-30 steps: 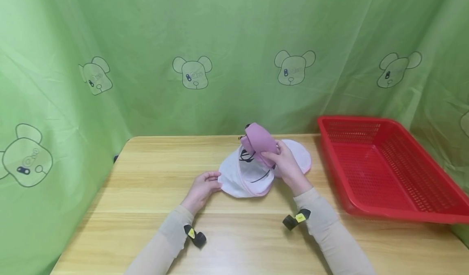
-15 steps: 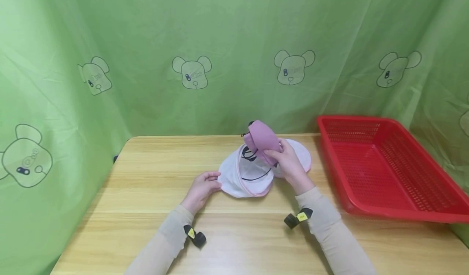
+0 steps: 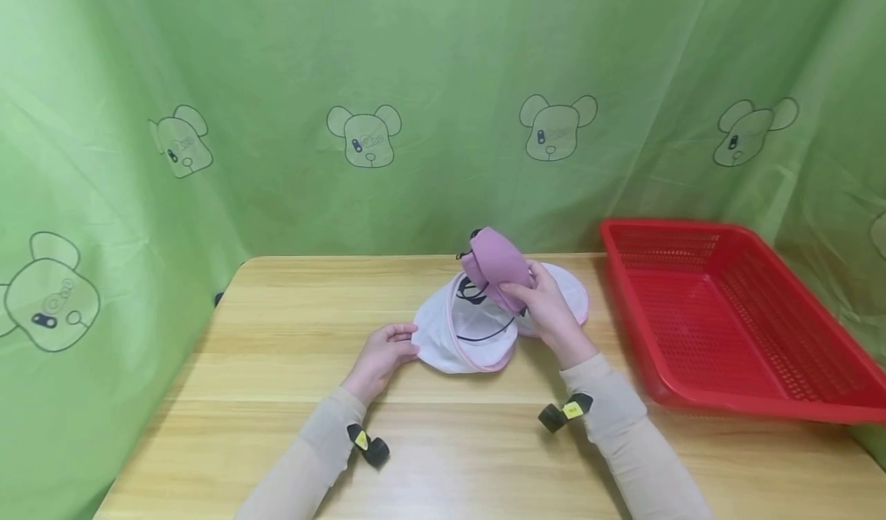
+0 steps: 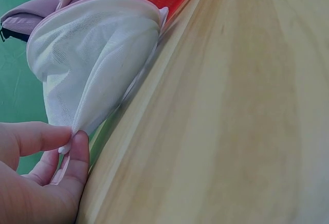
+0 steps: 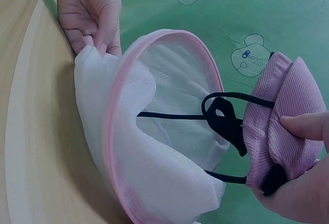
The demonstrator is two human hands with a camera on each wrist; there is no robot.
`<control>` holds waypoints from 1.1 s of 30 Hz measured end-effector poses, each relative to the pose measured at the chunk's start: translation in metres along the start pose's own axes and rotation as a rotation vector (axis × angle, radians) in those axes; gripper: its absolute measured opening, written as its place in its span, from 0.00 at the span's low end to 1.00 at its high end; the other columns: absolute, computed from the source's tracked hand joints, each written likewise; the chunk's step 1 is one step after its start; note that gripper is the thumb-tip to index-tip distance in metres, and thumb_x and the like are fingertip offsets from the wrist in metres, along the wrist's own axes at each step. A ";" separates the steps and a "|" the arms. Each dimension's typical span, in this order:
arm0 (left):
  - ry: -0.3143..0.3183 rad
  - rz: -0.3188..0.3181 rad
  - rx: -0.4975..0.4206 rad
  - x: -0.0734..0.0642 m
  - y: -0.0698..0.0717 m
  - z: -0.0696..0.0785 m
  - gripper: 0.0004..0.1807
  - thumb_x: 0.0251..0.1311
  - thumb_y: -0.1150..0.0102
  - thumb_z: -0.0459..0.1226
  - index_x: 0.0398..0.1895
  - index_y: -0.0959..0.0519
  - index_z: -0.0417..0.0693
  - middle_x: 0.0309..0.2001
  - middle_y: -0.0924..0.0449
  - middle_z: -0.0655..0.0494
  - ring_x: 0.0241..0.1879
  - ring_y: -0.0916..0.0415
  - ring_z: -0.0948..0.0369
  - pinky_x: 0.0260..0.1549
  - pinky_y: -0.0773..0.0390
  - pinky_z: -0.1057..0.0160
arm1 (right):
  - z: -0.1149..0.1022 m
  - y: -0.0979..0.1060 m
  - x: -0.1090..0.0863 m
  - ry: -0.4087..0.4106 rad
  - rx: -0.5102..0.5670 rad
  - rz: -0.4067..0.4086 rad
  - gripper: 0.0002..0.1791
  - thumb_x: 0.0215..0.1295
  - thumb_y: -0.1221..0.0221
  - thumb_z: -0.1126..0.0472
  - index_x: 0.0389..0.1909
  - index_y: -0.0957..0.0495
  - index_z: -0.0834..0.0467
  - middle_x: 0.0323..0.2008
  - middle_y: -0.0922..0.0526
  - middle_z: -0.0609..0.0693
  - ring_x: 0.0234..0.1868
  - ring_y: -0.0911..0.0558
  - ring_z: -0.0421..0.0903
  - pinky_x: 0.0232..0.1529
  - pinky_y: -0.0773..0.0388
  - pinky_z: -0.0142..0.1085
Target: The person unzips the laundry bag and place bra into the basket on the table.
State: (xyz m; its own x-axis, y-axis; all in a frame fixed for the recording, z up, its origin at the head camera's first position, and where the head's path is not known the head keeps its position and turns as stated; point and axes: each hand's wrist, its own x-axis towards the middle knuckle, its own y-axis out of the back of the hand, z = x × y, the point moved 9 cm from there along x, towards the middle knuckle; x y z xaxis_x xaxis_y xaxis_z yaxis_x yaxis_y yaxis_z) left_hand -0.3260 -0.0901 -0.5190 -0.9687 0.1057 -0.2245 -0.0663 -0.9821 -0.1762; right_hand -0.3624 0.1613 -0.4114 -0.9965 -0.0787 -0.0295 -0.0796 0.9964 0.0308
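My left hand (image 3: 378,360) pinches the closed end of a white mesh laundry bag (image 3: 438,337) between thumb and fingers; the left wrist view shows the mesh (image 4: 97,59) gathered at the fingertips. The bag lies on the table with its pink-trimmed mouth (image 5: 109,126) gaping to the right. Over that mouth, my right hand (image 3: 551,314) grips a folded pink ribbed bra (image 3: 500,262), thumb on top. Black straps (image 5: 175,116) trail from the bra into the bag. A white round flap with a pink edge (image 3: 571,293) lies behind the right hand.
A red perforated plastic basket (image 3: 664,358) stands at the right side of the wooden table (image 3: 291,312). Green curtain (image 3: 450,51) with bear-head prints surrounds the table at the back and sides. Each wrist carries a small black camera (image 3: 377,452).
The right hand has shifted slightly up and to the right with the bra, and more of the straps shows inside the bag's mouth. The left hand keeps its place on the bag.
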 end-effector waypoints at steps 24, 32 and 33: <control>0.013 0.015 0.000 0.000 0.001 0.001 0.23 0.51 0.44 0.18 0.54 0.27 0.29 0.46 0.22 0.44 0.38 0.22 0.62 0.42 0.17 0.66 | -0.016 0.003 0.002 0.034 -0.045 0.015 0.31 0.63 0.44 0.71 0.67 0.43 0.67 0.69 0.37 0.65 0.68 0.35 0.56 0.70 0.37 0.48; 0.012 0.008 0.002 -0.001 -0.001 0.001 0.24 0.50 0.45 0.18 0.55 0.28 0.29 0.47 0.22 0.42 0.38 0.22 0.62 0.42 0.17 0.66 | -0.023 0.005 0.002 0.048 -0.086 0.006 0.31 0.63 0.43 0.70 0.66 0.43 0.67 0.68 0.36 0.65 0.67 0.34 0.58 0.71 0.38 0.50; 0.009 0.007 0.006 -0.001 -0.001 0.001 0.24 0.51 0.45 0.18 0.55 0.28 0.29 0.47 0.22 0.42 0.38 0.22 0.62 0.42 0.17 0.66 | -0.025 0.006 0.001 0.050 -0.091 0.005 0.31 0.63 0.43 0.69 0.66 0.43 0.67 0.68 0.36 0.65 0.68 0.35 0.58 0.71 0.38 0.51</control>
State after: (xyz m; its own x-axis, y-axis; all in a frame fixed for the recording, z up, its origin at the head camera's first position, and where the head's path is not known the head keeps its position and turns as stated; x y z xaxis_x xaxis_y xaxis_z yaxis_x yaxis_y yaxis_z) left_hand -0.3257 -0.0899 -0.5173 -0.9669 0.1001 -0.2347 -0.0609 -0.9838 -0.1687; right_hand -0.3646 0.1659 -0.3867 -0.9968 -0.0775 0.0207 -0.0744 0.9898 0.1217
